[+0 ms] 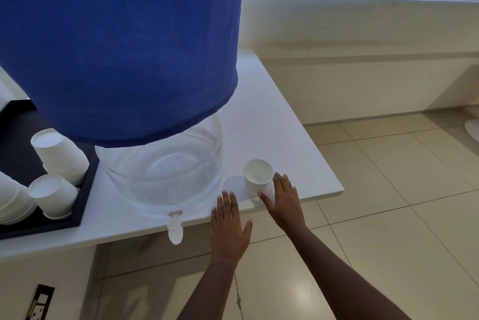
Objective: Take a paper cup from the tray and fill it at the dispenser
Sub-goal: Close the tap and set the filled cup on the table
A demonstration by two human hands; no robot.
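**Cup parked near the table edge**

I see the paper cup [258, 176] upright on the white table [272, 117], right of the dispenser [166, 172], well apart from the tray [85, 195]. My right hand [283, 203] touches it with fingers spread; my left hand [229, 226] hovers flat and empty. A light cup could tip or slide off before reaching the tap [175, 227].

We see a white table [272, 117] over a pale tiled floor [388, 216]. On the table's left side sits a dark tray [85, 200]. In the middle stands a big clear water dispenser [166, 172], with its tap [175, 226] past the near edge. One upright paper cup [258, 177] stands right of it, near the edge.
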